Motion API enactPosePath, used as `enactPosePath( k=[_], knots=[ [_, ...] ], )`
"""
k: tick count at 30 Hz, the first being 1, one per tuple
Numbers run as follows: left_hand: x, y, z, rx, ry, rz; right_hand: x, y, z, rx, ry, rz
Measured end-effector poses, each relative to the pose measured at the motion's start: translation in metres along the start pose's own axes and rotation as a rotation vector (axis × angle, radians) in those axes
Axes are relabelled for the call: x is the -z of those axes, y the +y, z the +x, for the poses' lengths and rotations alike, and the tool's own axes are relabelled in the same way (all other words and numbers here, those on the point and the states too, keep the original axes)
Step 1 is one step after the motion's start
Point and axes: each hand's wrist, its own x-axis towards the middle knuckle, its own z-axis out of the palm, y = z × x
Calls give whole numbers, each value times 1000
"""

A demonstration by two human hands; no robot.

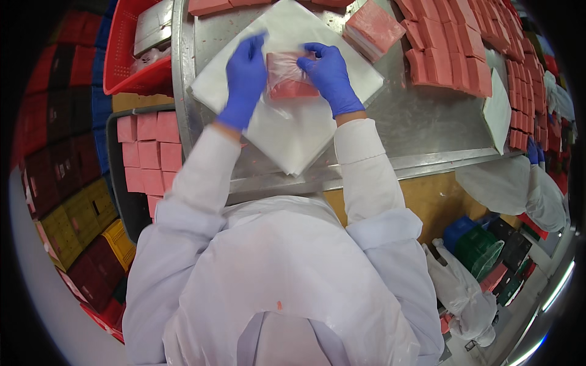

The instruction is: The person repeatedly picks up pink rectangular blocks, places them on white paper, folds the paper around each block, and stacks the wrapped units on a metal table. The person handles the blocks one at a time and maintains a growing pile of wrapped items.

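A pink block (pixel 293 90) lies on a diagonal stack of translucent white sheets (pixel 284 137) on the metal table. Thin film (pixel 284 68) covers the far part of its top, and creases in it run towards my right thumb. My right hand (pixel 330 75), in a blue glove, presses the film at the block's right side, thumb bent in and index finger stretched forward. Also gloved in blue, my left hand (pixel 247 80) is beside the block's left edge, its fingertips blurred over the sheets. Whether it pinches a sheet corner cannot be made out.
Pink blocks (pixel 446 50) stand in rows at the right; a paper-topped stack (pixel 373 29) sits nearer. On the left are a red crate (pixel 137 78) and a grey bin (pixel 114 174) of pink blocks. Another person (pixel 545 196) works at the far right.
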Motion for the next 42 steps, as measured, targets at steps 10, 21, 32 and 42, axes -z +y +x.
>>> enactPosePath(
  k=[10,21,32,42],
  knots=[
    [-15,17,12,-516,-26,605,0,21,16,-29,29,71],
    [-6,20,-28,-796,-189,895,14,36,21,-262,-231,248],
    [-125,30,136,-344,-311,589,129,31,47,-108,553,121],
    [-74,-18,172,-282,-167,16,126,28,25,-201,473,580]
  ],
)
